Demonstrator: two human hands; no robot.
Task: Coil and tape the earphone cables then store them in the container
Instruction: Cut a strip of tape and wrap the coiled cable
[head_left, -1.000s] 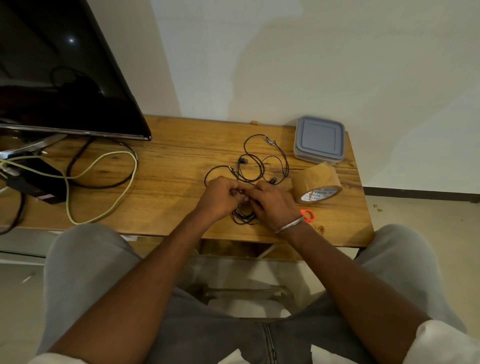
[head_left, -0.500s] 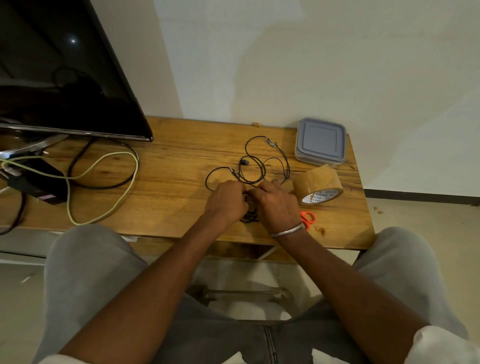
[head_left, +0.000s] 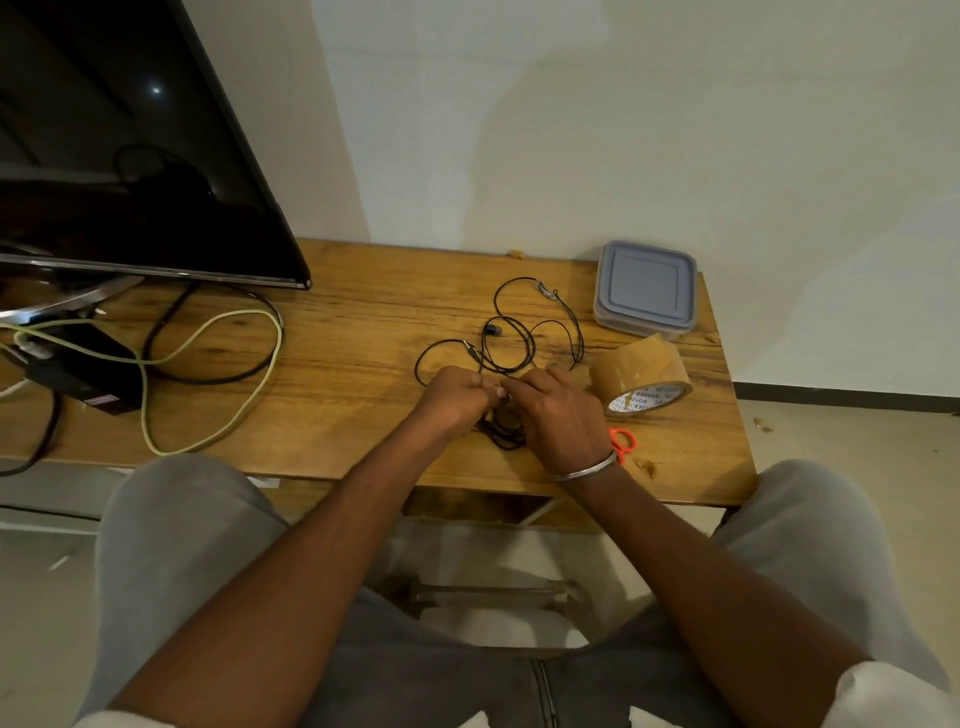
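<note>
Coiling in progress. Left hand (head_left: 452, 397) and right hand (head_left: 563, 415), fingers curled, both pinch the earphone cable (head_left: 492, 330) near the counter's (head_left: 363, 338) front edge. A small coil sits beneath them and much cable lies loose beyond. Tape roll (head_left: 644, 374) untouched, container (head_left: 644, 286) lidded — taping and storing outstanding.

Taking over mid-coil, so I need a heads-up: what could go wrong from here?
1. Much of the earphone cable lies in crossed loops beyond the left hand and right hand; drawing it in could knot it.
2. The tape roll and scissors need a free hand; loosening either grip may let the coil spring open.
3. The container has its lid on, so it cannot take the coil yet.
</note>
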